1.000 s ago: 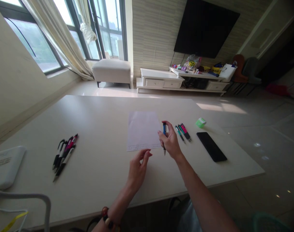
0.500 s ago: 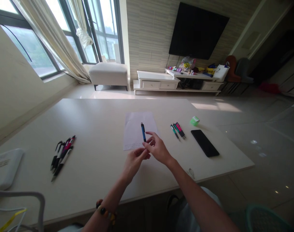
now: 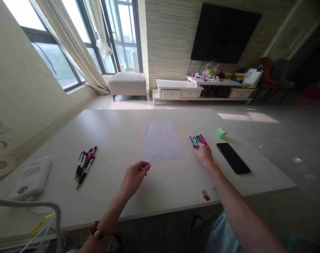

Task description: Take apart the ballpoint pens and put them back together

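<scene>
My right hand [image 3: 204, 154] is at the right of the table, its fingers closed on the lower end of a blue pen [image 3: 191, 141]. That pen lies at the left side of a small row of green and pink pens [image 3: 201, 139], partly hidden by my fingers. My left hand [image 3: 135, 176] hovers over the near middle of the table, fingers curled in towards the thumb, with nothing visible in them. Just beyond it lies a white sheet of paper [image 3: 162, 140] with lines of writing along its near edge.
Several black, white and pink pens [image 3: 86, 165] lie in a bunch on the left. A white box-shaped device [image 3: 33, 177] with cables stands at the left edge. To the right are a black phone [image 3: 233, 158] and a green-and-white cube [image 3: 221, 133]. A cartoon sticker [image 3: 206, 195] is near the front edge.
My right hand has carried the blue pen from above the paper to the pens on the right. My hands have separated, the left moving slightly left. The view has shifted.
</scene>
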Demonstrator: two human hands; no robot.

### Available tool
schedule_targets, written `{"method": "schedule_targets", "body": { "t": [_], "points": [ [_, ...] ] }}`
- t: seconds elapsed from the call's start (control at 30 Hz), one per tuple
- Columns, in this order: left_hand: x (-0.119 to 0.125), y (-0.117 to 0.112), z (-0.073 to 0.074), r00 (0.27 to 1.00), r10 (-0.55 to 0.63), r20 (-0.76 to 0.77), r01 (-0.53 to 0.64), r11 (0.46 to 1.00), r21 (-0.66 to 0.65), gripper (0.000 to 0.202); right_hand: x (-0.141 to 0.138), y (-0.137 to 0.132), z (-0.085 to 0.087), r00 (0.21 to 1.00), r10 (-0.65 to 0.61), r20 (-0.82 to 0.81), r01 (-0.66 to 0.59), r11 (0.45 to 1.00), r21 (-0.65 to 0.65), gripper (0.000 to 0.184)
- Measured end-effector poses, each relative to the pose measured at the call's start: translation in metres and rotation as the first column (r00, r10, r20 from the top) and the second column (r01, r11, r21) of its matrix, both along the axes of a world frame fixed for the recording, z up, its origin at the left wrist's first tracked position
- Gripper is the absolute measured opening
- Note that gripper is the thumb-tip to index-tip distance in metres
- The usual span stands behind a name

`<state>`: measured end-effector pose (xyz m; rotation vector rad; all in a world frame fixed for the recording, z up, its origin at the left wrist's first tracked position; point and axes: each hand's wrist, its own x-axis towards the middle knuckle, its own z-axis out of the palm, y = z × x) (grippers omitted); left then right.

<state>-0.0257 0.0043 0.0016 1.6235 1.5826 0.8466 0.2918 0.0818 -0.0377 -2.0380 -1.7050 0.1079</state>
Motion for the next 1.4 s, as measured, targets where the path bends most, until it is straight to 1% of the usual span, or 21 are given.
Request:
{"method": "schedule_targets", "body": {
  "t": [0.07, 0.1, 0.17, 0.23, 0.27, 0.33, 0.43, 0.53, 0.63, 0.8, 0.87, 0.93, 1.07, 1.1, 1.17, 1.2, 1.23, 1.27, 1.3, 1.37, 1.4],
  "points": [
    [-0.029, 0.001, 0.008, 0.974, 0.099, -0.201, -0.091, 0.995, 0.048, 0.029, 0.004, -0.002, -0.003, 0.999, -0.004, 0.046, 0.004, 1.0, -0.004, 0.021],
    [-0.045, 0.001, 0.012, 0.939, 0.164, -0.303, -0.145, 0.986, 0.084, 0.03, 0.005, -0.003, -0.003, 0.998, -0.006, 0.063, 0.006, 1.0, 0.007, 0.023],
    [-0.082, 0.002, 0.017, 0.818, 0.316, -0.481, -0.261, 0.949, 0.179, 0.031, 0.006, -0.004, -0.002, 0.996, -0.016, 0.083, 0.013, 0.999, 0.045, 0.026],
    [-0.117, 0.002, 0.02, 0.665, 0.438, -0.605, -0.367, 0.897, 0.247, 0.035, 0.005, -0.006, 0.0, 0.996, -0.019, 0.083, 0.011, 0.996, 0.093, 0.027],
    [-0.133, 0.001, 0.021, 0.599, 0.474, -0.645, -0.412, 0.873, 0.26, 0.037, 0.004, -0.008, 0.002, 0.997, -0.016, 0.076, 0.007, 0.993, 0.116, 0.028],
    [-0.156, 0.0, 0.02, 0.534, 0.479, -0.697, -0.489, 0.847, 0.207, 0.039, 0.0, -0.011, 0.006, 0.999, -0.004, 0.052, -0.004, 0.988, 0.157, 0.03],
    [-0.17, -0.002, 0.016, 0.524, 0.442, -0.728, -0.547, 0.83, 0.11, 0.039, -0.007, -0.016, 0.013, 1.0, 0.011, 0.019, -0.015, 0.976, 0.216, 0.031],
    [-0.17, -0.002, 0.013, 0.539, 0.395, -0.744, -0.527, 0.847, 0.067, 0.04, -0.016, -0.024, 0.02, 0.999, 0.044, -0.03, -0.034, 0.961, 0.275, 0.032],
    [-0.166, -0.002, 0.012, 0.546, 0.35, -0.762, -0.513, 0.858, 0.026, 0.039, -0.031, -0.033, 0.029, 0.989, 0.109, -0.097, -0.073, 0.945, 0.318, 0.035],
    [-0.16, -0.005, 0.018, 0.557, 0.32, -0.767, -0.517, 0.856, -0.019, 0.035, -0.058, -0.055, 0.038, 0.96, 0.188, -0.207, -0.12, 0.945, 0.303, 0.036],
    [-0.159, -0.009, 0.02, 0.592, 0.309, -0.745, -0.505, 0.862, -0.044, 0.035, -0.069, -0.066, 0.038, 0.945, 0.201, -0.259, -0.122, 0.949, 0.291, 0.035],
    [-0.159, -0.014, 0.022, 0.643, 0.294, -0.707, -0.473, 0.878, -0.066, 0.034, -0.079, -0.077, 0.036, 0.92, 0.227, -0.319, -0.14, 0.952, 0.273, 0.035],
    [-0.156, -0.022, 0.022, 0.764, 0.311, -0.565, -0.43, 0.899, -0.088, 0.031, -0.104, -0.093, 0.031, 0.854, 0.342, -0.392, -0.262, 0.934, 0.243, 0.035],
    [-0.152, -0.023, 0.022, 0.793, 0.325, -0.515, -0.428, 0.899, -0.091, 0.032, -0.112, -0.095, 0.029, 0.835, 0.366, -0.411, -0.288, 0.927, 0.24, 0.034],
    [-0.138, -0.022, 0.024, 0.874, 0.359, -0.326, -0.413, 0.904, -0.11, 0.034, -0.129, -0.098, 0.028, 0.765, 0.394, -0.509, -0.339, 0.919, 0.203, 0.036],
    [-0.127, -0.021, 0.025, 0.916, 0.369, -0.159, -0.39, 0.911, -0.134, 0.035, -0.138, -0.1, 0.028, 0.699, 0.397, -0.595, -0.379, 0.911, 0.163, 0.038],
    [-0.114, -0.02, 0.026, 0.93, 0.364, 0.055, -0.351, 0.921, -0.169, 0.035, -0.146, -0.101, 0.028, 0.608, 0.382, -0.696, -0.437, 0.893, 0.108, 0.042],
    [-0.1, -0.019, 0.027, 0.906, 0.336, 0.258, -0.289, 0.936, -0.204, 0.035, -0.154, -0.103, 0.029, 0.494, 0.348, -0.797, -0.513, 0.856, 0.055, 0.047],
    [-0.085, -0.019, 0.027, 0.86, 0.309, 0.405, -0.234, 0.946, -0.225, 0.035, -0.161, -0.104, 0.03, 0.374, 0.291, -0.881, -0.594, 0.805, 0.014, 0.053],
    [-0.055, -0.021, 0.027, 0.787, 0.263, 0.558, -0.161, 0.961, -0.225, 0.035, -0.171, -0.107, 0.034, 0.157, 0.14, -0.978, -0.723, 0.691, -0.017, 0.062],
    [-0.042, -0.022, 0.027, 0.777, 0.229, 0.586, -0.122, 0.969, -0.216, 0.035, -0.173, -0.109, 0.036, 0.069, 0.069, -0.995, -0.759, 0.651, -0.008, 0.064]
  ]
}}
